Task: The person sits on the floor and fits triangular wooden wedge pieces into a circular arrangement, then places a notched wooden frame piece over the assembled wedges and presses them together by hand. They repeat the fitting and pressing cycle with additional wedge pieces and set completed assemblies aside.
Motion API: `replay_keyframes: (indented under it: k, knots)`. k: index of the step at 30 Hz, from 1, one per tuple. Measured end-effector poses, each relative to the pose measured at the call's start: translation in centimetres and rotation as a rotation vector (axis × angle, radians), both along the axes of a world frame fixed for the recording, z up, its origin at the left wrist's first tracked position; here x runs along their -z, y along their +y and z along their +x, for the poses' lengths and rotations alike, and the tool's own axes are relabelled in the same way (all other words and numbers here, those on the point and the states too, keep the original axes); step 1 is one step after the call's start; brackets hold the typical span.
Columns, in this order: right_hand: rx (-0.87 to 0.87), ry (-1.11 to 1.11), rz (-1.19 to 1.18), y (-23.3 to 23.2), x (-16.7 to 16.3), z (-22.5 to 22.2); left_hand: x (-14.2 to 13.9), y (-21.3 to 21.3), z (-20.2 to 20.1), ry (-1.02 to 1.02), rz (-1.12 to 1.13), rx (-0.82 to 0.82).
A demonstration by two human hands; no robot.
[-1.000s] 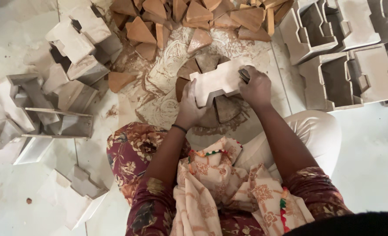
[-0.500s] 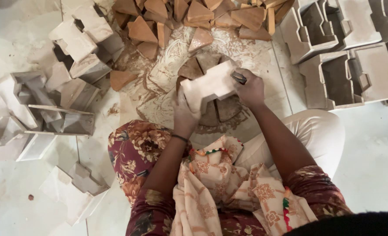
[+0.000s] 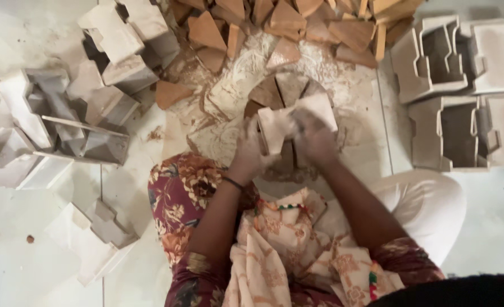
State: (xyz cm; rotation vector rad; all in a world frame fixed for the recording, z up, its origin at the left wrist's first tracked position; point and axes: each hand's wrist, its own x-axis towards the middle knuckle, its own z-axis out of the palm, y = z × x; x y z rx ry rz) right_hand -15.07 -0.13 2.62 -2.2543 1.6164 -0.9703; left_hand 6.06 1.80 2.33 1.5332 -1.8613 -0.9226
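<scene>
Mould [image 3: 283, 128], pale, blocky, dusted with powder: centre of the frame, slightly above the middle, held over a round brown slab [image 3: 280, 91] cut into wedges. Blurred by motion; its exact outline cannot be told.

Left hand [image 3: 251, 152]: fingers curled closed on the mould's left edge, thumb side toward the wearer. A dark band sits on the wrist just below it.

Right hand [image 3: 315, 139]: laid over the mould's right part, fingers bent down onto it. Blur hides whether it grips the mould alone or also a small thing pressed against it.

Floor [image 3: 36, 267]: pale tiles, with tan powder and swirled smears around the slab at centre.

Brown wedges [image 3: 286, 20]: heaped pile along the top edge, centre to right, some flat, some on edge. One loose wedge [image 3: 172, 94] lies apart, left of the slab.

Empty moulds, right [image 3: 451, 91]: four pale stepped shells at the upper right, set side by side in two rows, hollows facing up, well apart from the hands.

Empty moulds, left [image 3: 64, 108]: loose jumble at the upper left and left edge, tipped at many angles, some leaning on one another.

Mould pieces, lower left [image 3: 98, 233]: a few pale stepped pieces lying flat on the tiles, just beside the knee.

Clothing: floral maroon sleeves and lap cloth [image 3: 178, 193] at lower centre; a cream patterned scarf [image 3: 275, 250] hangs between the forearms; a white-clad knee [image 3: 428, 210] at lower right.
</scene>
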Motion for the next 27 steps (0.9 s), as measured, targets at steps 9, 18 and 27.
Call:
replay_keyframes:
  k: [9,18,27]
  knots:
    - [-0.136,0.277,0.08,1.8,0.6,3.4,5.4,-2.5,-0.3,-0.257,0.031,0.137]
    - [0.214,0.595,0.002,-2.2,7.7,-3.9,5.1,-2.2,-0.6,-0.192,0.057,0.129]
    - [-0.172,0.139,0.018,-1.0,7.3,1.2,7.0,-2.8,-0.9,-0.123,-0.13,0.07]
